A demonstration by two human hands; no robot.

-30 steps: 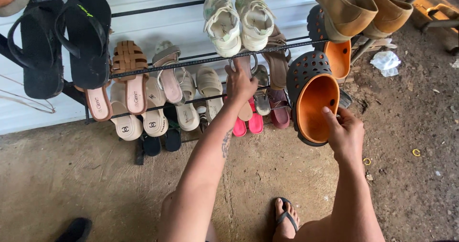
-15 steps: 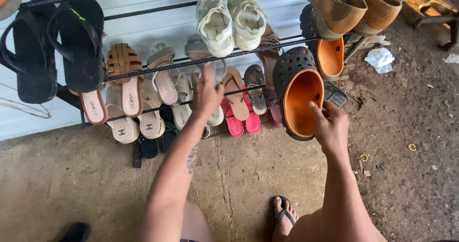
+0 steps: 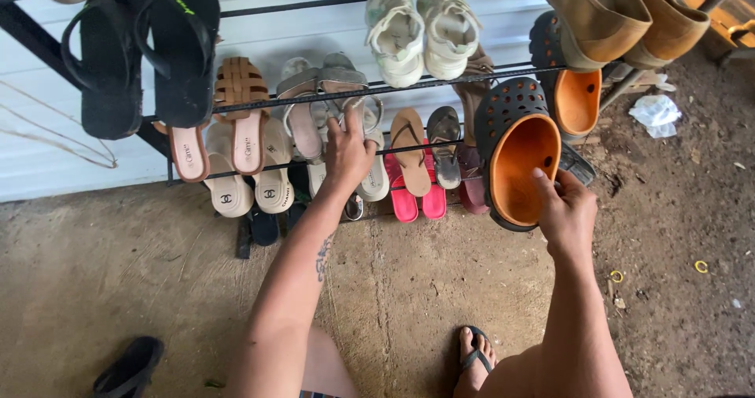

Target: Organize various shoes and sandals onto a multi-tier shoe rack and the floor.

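My left hand (image 3: 348, 152) reaches up to the middle rail of a black metal shoe rack (image 3: 409, 84). Its fingers grip the heel end of a grey-strapped sandal (image 3: 344, 83), which hangs on that rail next to its matching sandal (image 3: 297, 107). My right hand (image 3: 568, 213) holds a dark perforated clog with an orange inside (image 3: 515, 158) by its heel rim, with the thumb inside. The clog is upright against the right end of the rack. A second such clog (image 3: 578, 99) sits just behind it.
The rack also holds black flip-flops (image 3: 149, 52), white sneakers (image 3: 425, 28), tan boots (image 3: 621, 12), tan and brown sandals and pink flats (image 3: 417, 197). My sandalled foot (image 3: 476, 357) stands on the concrete floor. A black slipper (image 3: 130, 366) lies at the lower left and crumpled paper (image 3: 657, 108) on the dirt at the right.
My left hand has moved left along the middle rail, carrying the grey-strapped sandal to a spot next to its pair. My right hand still holds the clog in place.
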